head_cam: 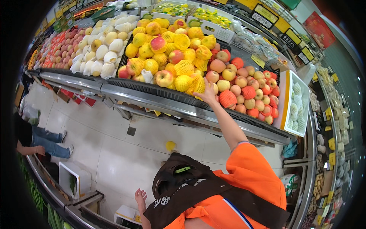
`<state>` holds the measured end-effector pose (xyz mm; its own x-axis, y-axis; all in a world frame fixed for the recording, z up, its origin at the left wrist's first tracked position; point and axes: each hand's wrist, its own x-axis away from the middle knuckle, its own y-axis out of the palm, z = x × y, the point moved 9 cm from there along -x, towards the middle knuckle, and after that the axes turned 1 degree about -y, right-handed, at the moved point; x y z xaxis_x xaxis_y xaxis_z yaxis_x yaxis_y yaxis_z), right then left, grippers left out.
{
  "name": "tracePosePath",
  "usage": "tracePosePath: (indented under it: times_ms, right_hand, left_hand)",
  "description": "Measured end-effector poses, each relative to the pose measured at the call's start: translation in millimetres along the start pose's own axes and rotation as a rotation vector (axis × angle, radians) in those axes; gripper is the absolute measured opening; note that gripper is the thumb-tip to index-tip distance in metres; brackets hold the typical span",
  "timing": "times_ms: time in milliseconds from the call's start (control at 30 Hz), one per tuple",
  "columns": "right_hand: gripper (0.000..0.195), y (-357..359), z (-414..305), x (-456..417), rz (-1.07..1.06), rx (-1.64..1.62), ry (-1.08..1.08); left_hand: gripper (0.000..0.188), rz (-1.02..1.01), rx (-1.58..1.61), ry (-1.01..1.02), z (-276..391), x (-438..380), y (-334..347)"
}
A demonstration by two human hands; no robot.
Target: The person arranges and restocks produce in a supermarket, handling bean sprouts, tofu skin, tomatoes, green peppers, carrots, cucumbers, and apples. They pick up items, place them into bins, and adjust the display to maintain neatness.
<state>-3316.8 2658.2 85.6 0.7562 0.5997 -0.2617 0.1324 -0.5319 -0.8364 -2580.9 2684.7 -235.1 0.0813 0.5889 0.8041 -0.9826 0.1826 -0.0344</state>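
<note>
My right hand (pixel 209 92) reaches over the display's front edge, at the seam between two heaps of apples. Its thumb and fingers are spread against an apple in a yellow foam net (pixel 198 86); whether they grip it cannot be made out. To the left, apples in yellow foam nets (pixel 160 58) are piled in a black crate, a few of them with bare red-yellow skin showing. On the other side lies a heap of pinkish apples (pixel 241 81), some in red nets. My left hand (pixel 140 197) hangs low beside my brown apron (pixel 183 186), fingers apart and holding nothing.
A metal rail (pixel 125 93) edges the display. White-netted fruit (pixel 103 54) lies further left, and a white foam box (pixel 296 106) stands at the right end. A yellow round thing (pixel 170 146) is on the tiled floor. Another person (pixel 43 140) stands at the left.
</note>
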Motion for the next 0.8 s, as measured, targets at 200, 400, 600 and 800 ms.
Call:
tracePosePath:
  times_ms: [200,400,600,800]
  right_hand:
    - [0.057,60.5,89.8,-41.8,-0.142,-0.492,0.305]
    - [0.025,-61.0,65.9,-93.3,0.506,-0.529,0.010]
    - [0.058,-25.5,-17.8,-140.9,-0.002,-0.003,-0.112]
    - [0.056,58.0,-35.6,-145.9,-0.194,-0.096,-0.056]
  left_hand:
    - [0.041,0.099,0.220,-0.134,-53.8,-13.6,-4.0]
    - [0.038,0.004,0.262,0.190,11.9,-40.3,2.8]
    - [0.055,-0.149,-0.405,0.946,393.1,23.8,288.2]
    - [0.090,-0.214,-0.866,1.463,515.6,78.0,514.7]
